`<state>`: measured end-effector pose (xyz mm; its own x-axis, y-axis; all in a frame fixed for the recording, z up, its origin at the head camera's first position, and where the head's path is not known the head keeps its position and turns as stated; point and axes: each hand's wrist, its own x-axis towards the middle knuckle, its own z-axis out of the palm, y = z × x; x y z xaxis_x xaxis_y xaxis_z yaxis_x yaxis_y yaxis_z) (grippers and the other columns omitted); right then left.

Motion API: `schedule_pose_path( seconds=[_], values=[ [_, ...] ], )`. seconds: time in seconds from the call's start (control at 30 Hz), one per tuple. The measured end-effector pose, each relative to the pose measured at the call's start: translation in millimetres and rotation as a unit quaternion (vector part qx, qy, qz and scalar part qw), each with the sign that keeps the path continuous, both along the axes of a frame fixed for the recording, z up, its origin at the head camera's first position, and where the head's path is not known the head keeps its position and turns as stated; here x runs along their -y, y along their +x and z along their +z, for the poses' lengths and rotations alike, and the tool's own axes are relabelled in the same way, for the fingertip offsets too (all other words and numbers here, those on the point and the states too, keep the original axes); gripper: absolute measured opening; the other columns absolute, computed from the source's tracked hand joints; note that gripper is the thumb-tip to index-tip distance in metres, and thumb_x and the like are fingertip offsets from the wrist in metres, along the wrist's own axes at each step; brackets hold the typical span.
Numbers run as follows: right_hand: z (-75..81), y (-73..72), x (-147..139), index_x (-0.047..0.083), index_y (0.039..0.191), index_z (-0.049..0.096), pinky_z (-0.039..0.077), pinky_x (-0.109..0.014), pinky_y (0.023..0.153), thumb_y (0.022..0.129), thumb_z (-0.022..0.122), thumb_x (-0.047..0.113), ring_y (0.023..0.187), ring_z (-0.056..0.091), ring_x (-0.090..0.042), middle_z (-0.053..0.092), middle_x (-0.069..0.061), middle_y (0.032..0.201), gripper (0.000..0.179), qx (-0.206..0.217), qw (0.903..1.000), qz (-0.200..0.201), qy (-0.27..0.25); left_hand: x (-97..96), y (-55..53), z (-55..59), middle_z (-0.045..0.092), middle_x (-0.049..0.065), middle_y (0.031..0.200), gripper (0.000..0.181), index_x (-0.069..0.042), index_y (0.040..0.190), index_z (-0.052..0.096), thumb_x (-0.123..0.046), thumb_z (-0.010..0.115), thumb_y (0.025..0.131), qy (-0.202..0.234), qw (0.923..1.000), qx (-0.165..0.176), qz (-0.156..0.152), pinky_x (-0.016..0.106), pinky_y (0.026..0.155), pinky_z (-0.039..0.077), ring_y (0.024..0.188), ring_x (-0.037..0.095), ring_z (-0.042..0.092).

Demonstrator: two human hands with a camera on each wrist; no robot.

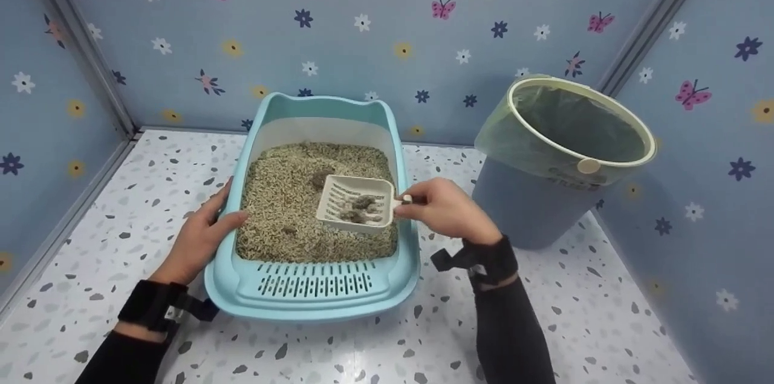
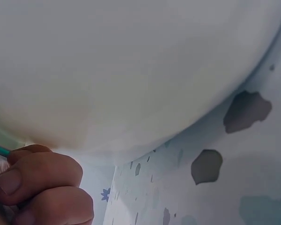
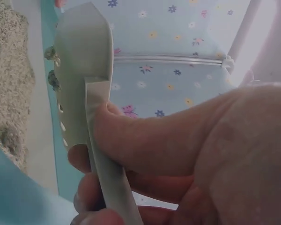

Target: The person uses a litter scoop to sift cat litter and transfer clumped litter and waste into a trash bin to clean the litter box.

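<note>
A blue litter box (image 1: pixel 311 305) with a white inner wall stands on the floor, filled with tan pellet litter (image 1: pixel 278 202). My left hand (image 1: pixel 196 239) grips its left rim, thumb over the edge; the left wrist view shows curled fingers (image 2: pixel 47 173) beside the box's pale outer side (image 2: pixel 122 75). In my right hand (image 1: pixel 450 211) is the handle of a white slotted litter scoop (image 1: pixel 329 199), held above the litter on the right. Several greyish clumps (image 1: pixel 363 205) lie in the scoop. The right wrist view shows my thumb (image 3: pixel 136 140) pressed along the handle (image 3: pixel 114 192).
At the right stands a grey-blue trash bin (image 1: pixel 526 196) with a cream rim ring and a thin greenish bag (image 1: pixel 514 124) folded over it. Dark clumps (image 1: pixel 322 177) sit in the litter. Flower-patterned walls (image 1: pixel 375 69) enclose the speckled floor (image 1: pixel 357 354).
</note>
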<state>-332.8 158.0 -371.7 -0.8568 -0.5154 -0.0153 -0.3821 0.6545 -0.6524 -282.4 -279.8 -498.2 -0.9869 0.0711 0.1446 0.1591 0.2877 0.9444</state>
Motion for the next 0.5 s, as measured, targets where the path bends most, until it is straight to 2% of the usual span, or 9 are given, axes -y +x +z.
schedule_pose_path(
  seconds=[0.1, 0.2, 0.27, 0.43, 0.5],
  values=[
    [-0.4, 1.1, -6.0, 0.015, 0.091, 0.082, 0.041, -0.03, 0.056, 0.104, 0.081, 0.025, 0.06, 0.048, -0.012, 0.053, 0.006, 0.067, 0.016, 0.001, 0.9999, -0.012, 0.005, -0.6, 0.9, -1.5, 0.02, 0.01, 0.184, 0.073, -0.034, 0.178, 0.02, -0.033, 0.06, 0.117, -0.004, 1.0, -0.001, 0.003, 0.013, 0.102, 0.051, 0.153, 0.045, 0.048],
    [-3.8, -1.5, -1.3, 0.012, 0.094, 0.083, 0.043, -0.029, 0.056, 0.105, 0.08, 0.028, 0.059, 0.048, -0.011, 0.054, 0.008, 0.068, 0.02, 0.013, 0.9999, 0.007, 0.003, -1.4, 1.6, -3.4, 0.019, 0.01, 0.185, 0.073, -0.035, 0.178, 0.02, -0.034, 0.06, 0.117, -0.004, 1.0, 0.004, 0.006, 0.01, 0.102, 0.049, 0.156, 0.046, 0.044],
    [-4.4, -1.9, -1.5, 0.011, 0.094, 0.083, 0.043, -0.029, 0.057, 0.106, 0.079, 0.03, 0.06, 0.048, -0.011, 0.053, 0.008, 0.068, 0.023, 0.013, 0.9998, 0.01, 0.006, -3.3, 1.2, -4.6, 0.018, 0.01, 0.185, 0.074, -0.034, 0.178, 0.019, -0.033, 0.06, 0.117, 0.004, 1.0, 0.008, 0.001, 0.012, 0.102, 0.05, 0.155, 0.046, 0.045],
    [-0.3, 1.5, -12.0, 0.016, 0.092, 0.083, 0.043, -0.033, 0.058, 0.104, 0.081, 0.03, 0.061, 0.05, -0.013, 0.055, 0.007, 0.067, 0.018, -0.004, 0.9996, -0.019, 0.022, -3.8, -1.0, -2.9, 0.021, 0.011, 0.184, 0.073, -0.036, 0.178, 0.021, -0.034, 0.061, 0.117, 0.002, 1.0, 0.004, 0.002, 0.016, 0.1, 0.055, 0.148, 0.045, 0.053],
    [-1.3, 1.1, -7.0, 0.017, 0.092, 0.084, 0.045, -0.032, 0.058, 0.104, 0.08, 0.031, 0.06, 0.05, -0.012, 0.056, 0.007, 0.068, 0.019, -0.005, 0.9998, -0.008, 0.02, -3.0, -1.2, -2.5, 0.024, 0.012, 0.183, 0.073, -0.036, 0.178, 0.021, -0.034, 0.061, 0.117, 0.0, 1.0, 0.003, 0.005, 0.018, 0.099, 0.056, 0.145, 0.044, 0.056]
  ],
)
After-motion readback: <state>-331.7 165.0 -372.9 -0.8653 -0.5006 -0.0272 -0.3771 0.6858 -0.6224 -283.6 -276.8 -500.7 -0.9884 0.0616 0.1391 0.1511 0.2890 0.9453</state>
